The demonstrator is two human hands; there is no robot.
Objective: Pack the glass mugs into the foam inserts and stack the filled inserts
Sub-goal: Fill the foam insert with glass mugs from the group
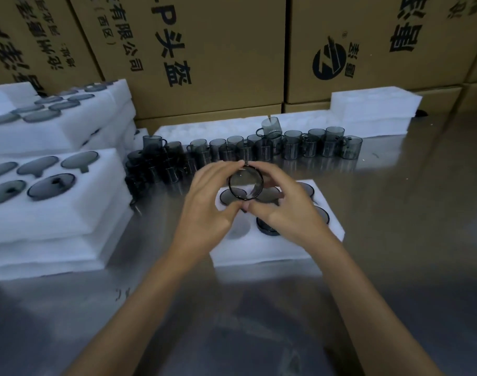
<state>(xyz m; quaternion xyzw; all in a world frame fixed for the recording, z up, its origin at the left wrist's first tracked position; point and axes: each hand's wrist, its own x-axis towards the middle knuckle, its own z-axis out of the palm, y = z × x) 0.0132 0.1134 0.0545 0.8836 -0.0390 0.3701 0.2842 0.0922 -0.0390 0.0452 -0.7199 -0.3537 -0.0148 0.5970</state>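
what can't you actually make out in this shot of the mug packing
- Head view: how many pockets of the foam insert are filled; both hands and the held mug cover its middle.
- The count of loose mugs; they overlap, dark and small.
- The stacked inserts run off the left edge.
- The carton print is cut off at the top.

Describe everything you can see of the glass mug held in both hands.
The glass mug is smoky grey, see-through glass with a dark round rim. It is tipped so its opening faces the camera. The left hand and right hand pinch it from either side, above the foam insert on the metal table.
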